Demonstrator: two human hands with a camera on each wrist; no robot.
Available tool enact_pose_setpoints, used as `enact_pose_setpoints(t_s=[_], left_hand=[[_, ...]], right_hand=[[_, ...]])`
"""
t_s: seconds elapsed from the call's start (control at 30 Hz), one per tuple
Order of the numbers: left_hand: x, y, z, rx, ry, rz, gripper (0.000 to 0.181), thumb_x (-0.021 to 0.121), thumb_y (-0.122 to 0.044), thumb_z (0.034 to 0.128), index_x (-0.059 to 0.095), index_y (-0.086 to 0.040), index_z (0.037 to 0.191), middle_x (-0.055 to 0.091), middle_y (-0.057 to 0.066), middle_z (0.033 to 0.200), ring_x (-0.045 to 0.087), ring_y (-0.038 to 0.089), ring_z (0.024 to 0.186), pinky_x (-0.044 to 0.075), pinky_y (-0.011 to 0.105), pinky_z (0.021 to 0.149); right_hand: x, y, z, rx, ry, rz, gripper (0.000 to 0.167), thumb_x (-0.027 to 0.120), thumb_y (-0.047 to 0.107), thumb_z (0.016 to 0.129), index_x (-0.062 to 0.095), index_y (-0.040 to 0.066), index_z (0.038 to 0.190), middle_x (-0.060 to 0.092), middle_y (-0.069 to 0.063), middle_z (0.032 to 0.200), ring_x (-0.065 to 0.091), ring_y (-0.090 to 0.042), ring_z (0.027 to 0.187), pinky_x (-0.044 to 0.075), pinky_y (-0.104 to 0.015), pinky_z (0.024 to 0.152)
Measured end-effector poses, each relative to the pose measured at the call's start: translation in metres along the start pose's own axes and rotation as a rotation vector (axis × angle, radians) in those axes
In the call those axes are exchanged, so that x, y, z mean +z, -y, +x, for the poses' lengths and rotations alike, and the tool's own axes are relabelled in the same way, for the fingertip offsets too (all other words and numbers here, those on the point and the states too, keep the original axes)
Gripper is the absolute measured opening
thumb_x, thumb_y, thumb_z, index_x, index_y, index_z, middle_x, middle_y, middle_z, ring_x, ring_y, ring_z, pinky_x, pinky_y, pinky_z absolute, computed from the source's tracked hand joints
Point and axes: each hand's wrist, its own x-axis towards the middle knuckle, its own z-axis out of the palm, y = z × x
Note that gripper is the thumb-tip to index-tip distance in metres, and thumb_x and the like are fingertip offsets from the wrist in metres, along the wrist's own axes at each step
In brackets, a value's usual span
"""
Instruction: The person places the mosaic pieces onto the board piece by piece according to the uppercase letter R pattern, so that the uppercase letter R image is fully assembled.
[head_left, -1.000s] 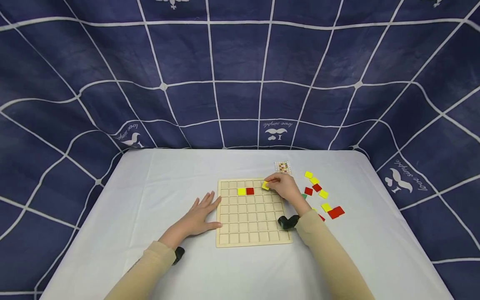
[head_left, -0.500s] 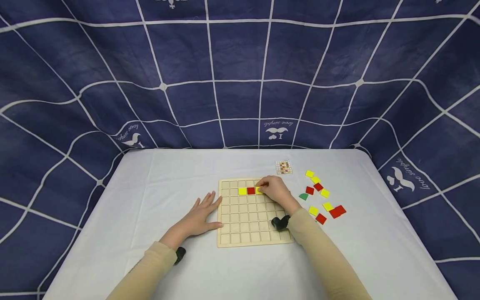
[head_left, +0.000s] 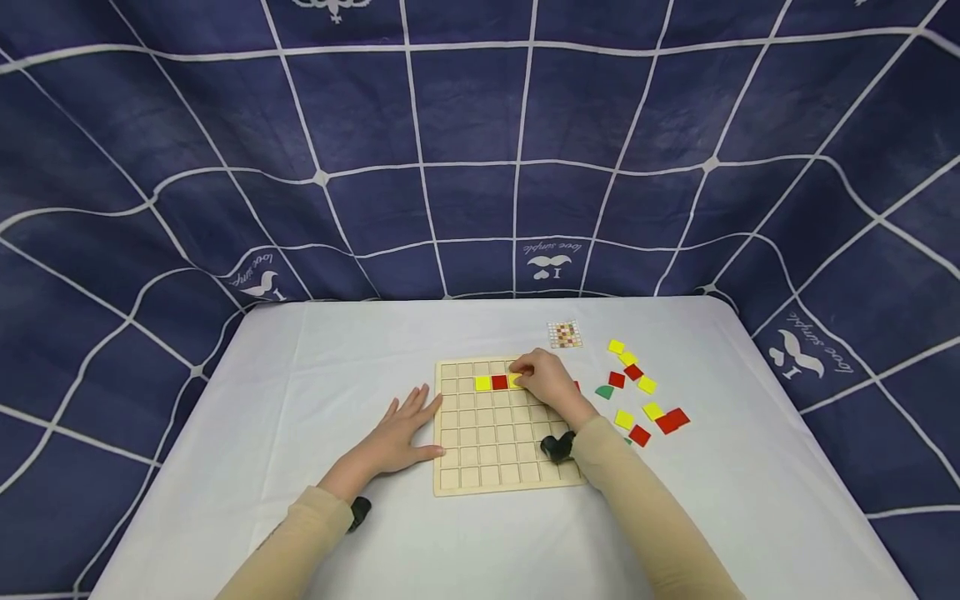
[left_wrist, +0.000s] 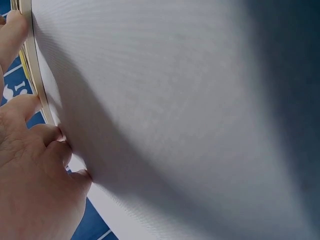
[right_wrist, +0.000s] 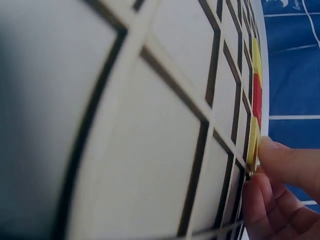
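Note:
A wooden grid board [head_left: 477, 456] lies on the white table, with a yellow square tile [head_left: 483, 383] and a red square tile [head_left: 500, 382] side by side in its second row from the back. My right hand [head_left: 550, 380] pinches another yellow tile [right_wrist: 253, 142] at the cell just right of the red one; its fingers partly cover it. That tile looks slightly tilted in the right wrist view. My left hand [head_left: 397, 437] lies flat with spread fingers, thumb and fingertip touching the board's left edge.
Several loose yellow and red tiles [head_left: 640, 435] and a green rounded piece [head_left: 604, 392] lie right of the board. A small printed pattern card [head_left: 565, 334] lies behind it. A blue curtain with white lines [head_left: 465, 200] surrounds the table [head_left: 187, 467].
My right hand has carried the yellow tile left and slightly toward me, from near the board's back right to beside the red tile. My left hand stays at the board's edge.

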Motion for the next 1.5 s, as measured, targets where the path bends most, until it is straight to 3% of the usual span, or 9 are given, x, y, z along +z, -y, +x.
enact_pose_setpoints(t_s=[0.23,0.4,0.6,0.77,1.0,1.5], left_hand=[[-0.001,-0.001,-0.001,-0.006,0.006,-0.01,0.092,0.071,-0.053,0.0837,0.029,-0.014,0.156,0.01,0.015,0.165,0.006,0.033,0.154,0.004,0.055,0.124],[-0.003,-0.002,-0.001,-0.015,0.021,0.0,0.092,0.069,-0.054,0.0846,0.027,-0.016,0.157,0.009,0.013,0.166,0.004,0.031,0.154,0.003,0.054,0.124],[-0.003,-0.002,-0.001,-0.016,0.013,0.001,0.093,0.07,-0.053,0.0838,0.028,-0.015,0.156,0.01,0.014,0.166,0.005,0.032,0.154,0.004,0.054,0.124],[-0.003,-0.002,-0.001,-0.015,0.014,-0.005,0.092,0.07,-0.053,0.0844,0.028,-0.014,0.156,0.011,0.014,0.165,0.005,0.033,0.154,0.004,0.055,0.124],[-0.002,-0.002,-0.002,-0.015,0.012,-0.009,0.092,0.07,-0.052,0.0844,0.028,-0.013,0.156,0.011,0.014,0.165,0.005,0.033,0.154,0.004,0.055,0.124],[-0.004,-0.004,-0.003,-0.009,0.009,-0.018,0.092,0.071,-0.051,0.0846,0.029,-0.012,0.156,0.011,0.016,0.165,0.006,0.033,0.154,0.004,0.055,0.124]], right_hand=[[-0.029,-0.014,-0.011,0.049,-0.02,0.091,0.023,0.071,0.011,0.09,0.073,0.005,0.112,0.07,-0.01,0.101,0.065,-0.019,0.087,0.055,-0.033,0.078],[-0.058,-0.039,-0.026,0.171,-0.014,0.123,0.028,0.07,0.015,0.091,0.07,0.006,0.117,0.072,-0.011,0.104,0.066,-0.02,0.09,0.055,-0.031,0.078],[-0.076,-0.07,-0.045,0.217,-0.017,0.096,0.029,0.07,0.016,0.092,0.069,0.003,0.118,0.072,-0.012,0.105,0.066,-0.02,0.09,0.056,-0.034,0.083],[-0.079,-0.084,-0.055,0.251,0.023,0.045,0.027,0.07,0.013,0.091,0.07,0.004,0.116,0.071,-0.013,0.106,0.062,-0.021,0.088,0.054,-0.034,0.082],[-0.075,-0.091,-0.059,0.236,0.069,-0.023,0.027,0.073,0.009,0.088,0.071,0.006,0.115,0.067,-0.013,0.11,0.058,-0.023,0.092,0.053,-0.04,0.088],[-0.077,-0.081,-0.06,0.285,0.067,-0.027,0.02,0.079,0.016,0.083,0.071,0.005,0.099,0.063,-0.006,0.087,0.054,-0.019,0.079,0.045,-0.025,0.07]])
